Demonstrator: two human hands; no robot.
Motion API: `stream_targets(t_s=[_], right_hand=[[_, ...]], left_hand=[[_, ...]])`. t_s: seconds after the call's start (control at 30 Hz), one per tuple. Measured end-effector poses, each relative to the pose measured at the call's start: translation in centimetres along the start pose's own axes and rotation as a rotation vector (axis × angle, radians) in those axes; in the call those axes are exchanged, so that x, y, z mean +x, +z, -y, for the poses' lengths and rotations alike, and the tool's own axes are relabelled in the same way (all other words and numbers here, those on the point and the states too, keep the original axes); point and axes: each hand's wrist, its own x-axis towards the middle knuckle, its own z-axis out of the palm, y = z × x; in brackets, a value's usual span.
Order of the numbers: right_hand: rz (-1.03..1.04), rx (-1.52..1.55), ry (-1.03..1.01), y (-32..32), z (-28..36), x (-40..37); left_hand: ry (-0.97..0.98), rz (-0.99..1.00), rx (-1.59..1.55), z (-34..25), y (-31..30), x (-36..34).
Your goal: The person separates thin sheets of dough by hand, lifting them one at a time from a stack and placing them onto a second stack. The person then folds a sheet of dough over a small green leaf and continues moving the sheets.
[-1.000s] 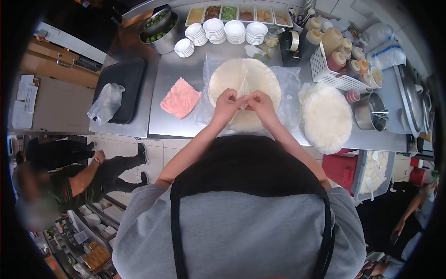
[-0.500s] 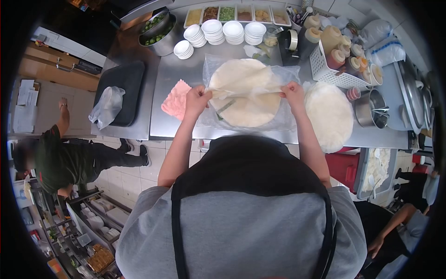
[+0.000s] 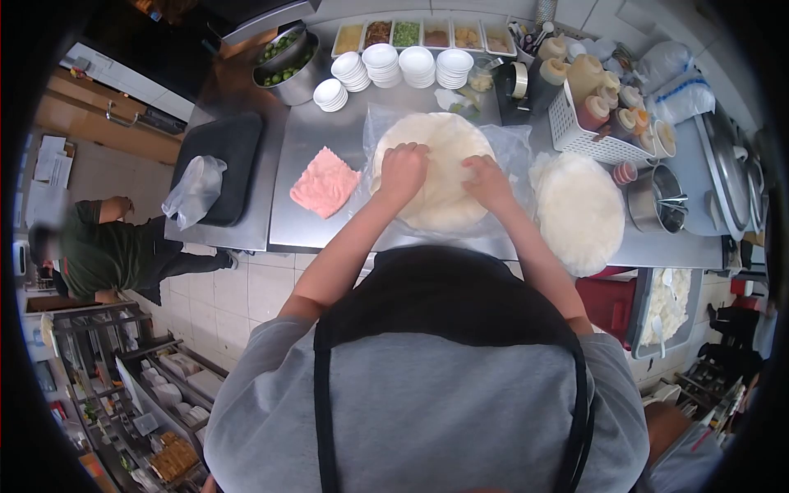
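Round, thin, pale dough sheets (image 3: 436, 201) lie on clear plastic film (image 3: 514, 148) in front of me on the steel counter. My left hand (image 3: 403, 174) is on the left part of the top sheet, its fingers bent and closed on the dough. On the right part rests my right hand (image 3: 488, 181), with curled fingers closed against the same sheet. Faint creases run across the dough between them. The exact grip of the fingertips is partly hidden. A second stack of round pale sheets (image 3: 580, 214) lies beside my right forearm.
A pink cloth (image 3: 324, 182) and a black tray (image 3: 218, 168) with a plastic bag (image 3: 197, 191) lie left. Small white bowls (image 3: 381, 66) and topping containers (image 3: 406, 34) line the back. Right are a bottle basket (image 3: 596, 135) and metal pot (image 3: 656, 199). A co-worker (image 3: 115, 246) stands at left.
My hands have moved inward from the sheet's side edges onto its surface. The raised, folded top sheet now lies flatter, covering the dark green strip. The co-worker at left has shifted.
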Motion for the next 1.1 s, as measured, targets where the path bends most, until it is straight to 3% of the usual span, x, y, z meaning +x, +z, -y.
stream_targets(t_s=[0.13, 0.2, 0.23, 0.3, 0.4, 0.43, 0.5, 0.57, 0.6, 0.7, 0.77, 0.83, 0.93, 1.0, 1.03, 1.1], right_hand=[[-0.149, -0.090, -0.134, 0.1, 3.3, 0.6], [-0.444, -0.370, -0.418, 0.2, 4.0, 1.3], [-0.446, -0.368, -0.416, 0.5, 3.6, 1.7], [-0.199, -0.219, -0.264, 0.8, 2.8, 2.4], [-0.368, 0.046, -0.171, -0.6, 0.9, 2.4], [-0.365, 0.047, -0.172, -1.1, 0.2, 2.2], [-0.326, 0.275, 0.090, -2.0, -1.3, 1.8], [-0.234, 0.221, 0.165, -2.1, -2.0, 1.5], [-0.144, 0.168, 0.237, -2.1, -2.2, 1.4], [-0.064, -0.106, 0.142, -2.2, -1.7, 1.9], [-0.158, -0.041, 0.073, -1.8, -1.1, 2.6], [-0.251, 0.026, 0.001, -1.4, -0.4, 3.3], [-0.209, 0.096, 0.042, -1.4, 0.8, 4.3], [-0.046, 0.137, 0.253, -1.2, 1.0, 5.1], [-0.039, 0.138, 0.253, -0.7, 0.8, 5.4], [-0.328, 0.187, -0.015, 0.5, 0.4, 5.3]], left_hand=[[-0.048, 0.048, -0.202, -0.9, -0.7, 1.1], [-0.032, 0.041, -0.266, -1.3, -1.4, 1.5], [-0.040, 0.002, -0.332, -1.4, -1.7, 1.6], [-0.051, -0.037, -0.397, -1.0, -1.9, 1.7], [-0.027, -0.067, -0.332, 2.5, -2.4, 2.1], [-0.098, -0.101, -0.323, 3.9, -2.6, 2.2], [-0.170, -0.136, -0.314, 4.6, -3.3, 2.3], [-0.351, -0.053, -0.367, 4.7, -3.8, 2.3], [-0.351, -0.054, -0.367, 4.4, -3.6, 2.3], [-0.298, -0.047, -0.478, 2.8, -3.2, 1.8], [-0.146, -0.077, -0.378, 2.0, -3.4, 1.6], [-0.132, -0.079, -0.370, 1.6, -3.5, 1.5], [-0.125, -0.078, -0.346, 1.7, -3.7, 1.4], [-0.137, -0.075, -0.327, 2.4, -3.5, 1.5], [-0.121, -0.142, -0.295, 3.1, -2.9, 1.5], [-0.116, -0.198, -0.264, 3.0, -3.3, 1.3]])
